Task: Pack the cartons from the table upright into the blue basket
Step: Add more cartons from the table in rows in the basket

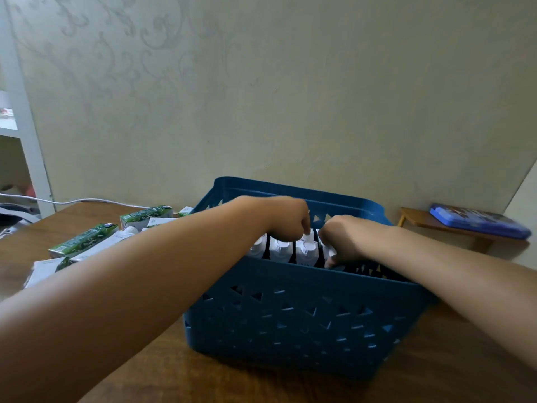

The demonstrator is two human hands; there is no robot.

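The blue basket [305,309] stands on the wooden table in front of me. Several white cartons [280,250] stand upright inside it in a row. Both my hands reach into the basket. My left hand [286,218] has its fingers curled down onto the cap of one upright carton [307,249]. My right hand [344,239] grips the rightmost carton [331,253], which it mostly hides. More green and white cartons [84,238] lie on their sides on the table to the left of the basket.
A white cable [87,201] runs along the table's back left edge by a white shelf unit. A small wooden shelf [418,221] at the right carries a blue case [479,221]. The wall stands close behind the basket.
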